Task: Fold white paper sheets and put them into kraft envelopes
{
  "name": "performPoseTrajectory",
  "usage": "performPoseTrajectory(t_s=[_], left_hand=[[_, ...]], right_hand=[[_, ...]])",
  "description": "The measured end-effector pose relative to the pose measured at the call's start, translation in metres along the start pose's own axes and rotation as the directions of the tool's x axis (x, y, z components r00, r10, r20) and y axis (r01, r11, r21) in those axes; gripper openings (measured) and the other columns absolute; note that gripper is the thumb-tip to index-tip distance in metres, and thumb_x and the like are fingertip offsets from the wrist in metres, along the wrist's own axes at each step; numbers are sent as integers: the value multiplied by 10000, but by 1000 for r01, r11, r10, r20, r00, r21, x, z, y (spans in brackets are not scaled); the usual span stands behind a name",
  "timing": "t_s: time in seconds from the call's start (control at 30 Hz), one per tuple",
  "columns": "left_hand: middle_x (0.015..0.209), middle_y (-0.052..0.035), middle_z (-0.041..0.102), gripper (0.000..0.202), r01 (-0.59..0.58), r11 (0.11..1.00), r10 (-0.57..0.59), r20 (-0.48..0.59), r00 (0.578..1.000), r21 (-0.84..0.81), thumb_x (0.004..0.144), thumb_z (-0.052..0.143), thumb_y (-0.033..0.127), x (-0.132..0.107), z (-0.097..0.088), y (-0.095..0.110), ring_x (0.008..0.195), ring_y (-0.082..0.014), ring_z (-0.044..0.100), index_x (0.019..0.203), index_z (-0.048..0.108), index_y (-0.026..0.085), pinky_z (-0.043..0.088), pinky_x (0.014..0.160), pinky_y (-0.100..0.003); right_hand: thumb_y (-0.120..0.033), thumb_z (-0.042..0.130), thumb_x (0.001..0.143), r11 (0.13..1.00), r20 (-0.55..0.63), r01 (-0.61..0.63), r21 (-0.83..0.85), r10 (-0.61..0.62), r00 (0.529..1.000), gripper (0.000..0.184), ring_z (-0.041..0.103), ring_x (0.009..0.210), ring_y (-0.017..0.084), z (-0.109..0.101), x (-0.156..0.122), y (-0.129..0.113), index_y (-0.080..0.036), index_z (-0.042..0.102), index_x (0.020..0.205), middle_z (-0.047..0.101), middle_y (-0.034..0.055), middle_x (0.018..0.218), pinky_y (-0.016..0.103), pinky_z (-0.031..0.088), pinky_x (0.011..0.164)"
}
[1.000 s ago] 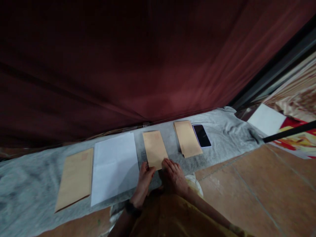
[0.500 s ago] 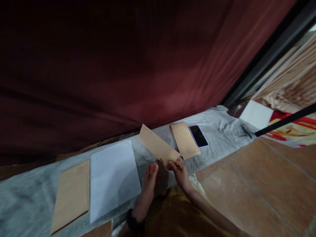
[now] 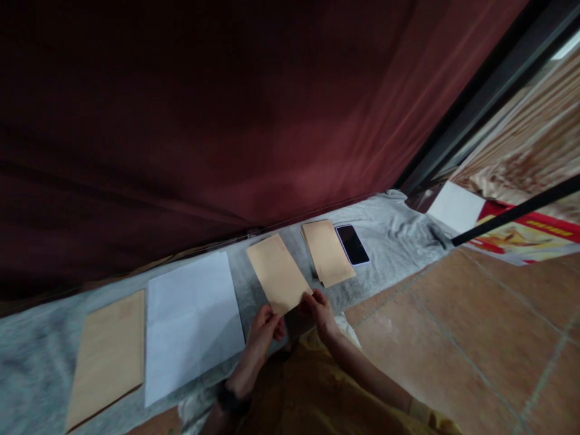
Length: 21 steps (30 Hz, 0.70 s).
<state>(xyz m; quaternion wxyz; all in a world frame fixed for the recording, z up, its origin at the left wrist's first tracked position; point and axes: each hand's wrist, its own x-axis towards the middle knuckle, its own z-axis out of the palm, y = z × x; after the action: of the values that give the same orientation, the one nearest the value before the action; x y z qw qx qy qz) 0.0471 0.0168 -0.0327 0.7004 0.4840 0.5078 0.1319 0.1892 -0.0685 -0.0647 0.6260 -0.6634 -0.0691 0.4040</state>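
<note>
Both my hands grip the near edge of a small tan envelope (image 3: 277,279), holding it over the grey cloth (image 3: 399,232). My left hand (image 3: 263,329) pinches its near left corner. Its near right corner is pinched by my right hand (image 3: 319,308). A white sheet of paper (image 3: 190,323) lies flat just left of my left hand. To the right of the held envelope rests a stack of tan envelopes (image 3: 326,252), with a dark phone (image 3: 352,244) beside it.
A large tan envelope (image 3: 106,356) lies at the far left of the cloth. A dark red curtain (image 3: 226,109) hangs behind. Orange floor tiles (image 3: 475,326) spread to the right, with a white sheet (image 3: 455,207) and a black rod (image 3: 512,211) beyond.
The small envelope lay flat under both hands, was lifted and tilted by my right hand, and is now held by both hands at its near edge.
</note>
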Motion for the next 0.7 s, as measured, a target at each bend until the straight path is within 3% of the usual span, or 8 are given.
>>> performPoseTrajectory(t_s=[0.13,0.37,0.7], left_hand=[[604,41,638,409,-9,1000,9,-28,1000,6,646,806,466,7,-7,4,472,-125,598,841,556,208,409,443,-215],[665,15,675,392,21,1000,-21,-76,997,-12,676,800,401,14,-14,-2,540,-154,664,910,556,204,472,487,-235],[691,-34,722,306,61,996,-66,-83,994,-60,759,813,335,16,-16,-7,577,-159,706,886,580,182,551,547,-248]], right_hand=[[-673,639,732,1000,21,6,-24,-5,1000,438,633,575,211,-9,12,7,-240,576,711,619,17,618,352,571,565],[-557,703,744,999,17,-4,-42,5,1000,349,641,521,188,-8,16,22,-216,636,716,685,25,639,296,545,473],[-394,671,765,988,66,-25,-152,35,997,190,641,463,166,-13,21,15,-219,684,836,741,15,687,262,518,407]])
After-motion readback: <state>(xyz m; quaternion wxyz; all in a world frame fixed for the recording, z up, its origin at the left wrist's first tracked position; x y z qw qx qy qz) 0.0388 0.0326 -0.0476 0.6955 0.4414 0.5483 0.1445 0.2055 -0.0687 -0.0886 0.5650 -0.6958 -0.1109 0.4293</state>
